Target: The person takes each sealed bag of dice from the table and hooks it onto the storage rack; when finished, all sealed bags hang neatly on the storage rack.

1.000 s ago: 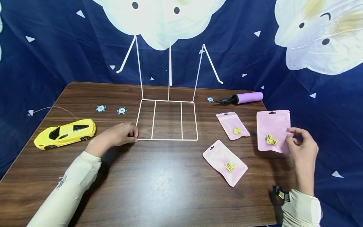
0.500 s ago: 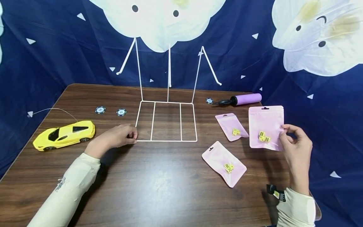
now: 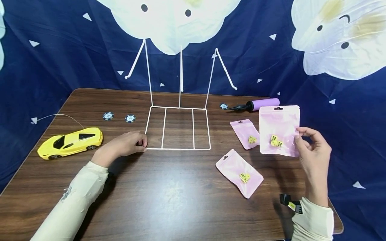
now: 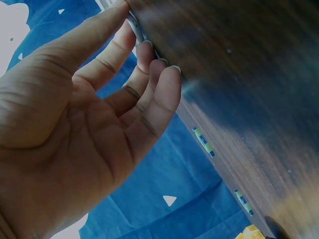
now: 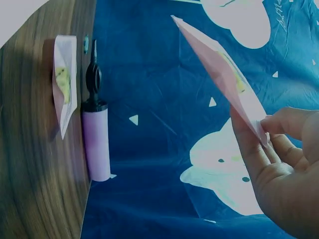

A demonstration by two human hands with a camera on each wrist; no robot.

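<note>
My right hand (image 3: 315, 150) pinches the right edge of a pink zip bag (image 3: 278, 124), raised above the table, with yellow dice (image 3: 275, 141) showing inside. In the right wrist view the lifted bag (image 5: 219, 69) appears nearly edge-on between thumb and fingers. My left hand (image 3: 128, 144) holds the near left corner of a white wire rack (image 3: 178, 149) on the table. Three wire arms rise at the rack's back, their hooks bending forward. Two more pink bags with yellow dice lie to its right: a far one (image 3: 243, 129), partly covered by the lifted bag, and a near one (image 3: 232, 165).
A yellow toy car (image 3: 70, 142) stands at the left. Two poker chips (image 3: 130, 118) lie left of the rack. Behind the bags are a purple hand pump (image 3: 265, 104) and another chip (image 3: 223, 106). A dark blue curtain (image 3: 256, 67) hangs behind the table.
My right hand has carried the pinched bag up and to the left, so it now overlaps the far bag's edge. The left hand stays at the rack's corner.
</note>
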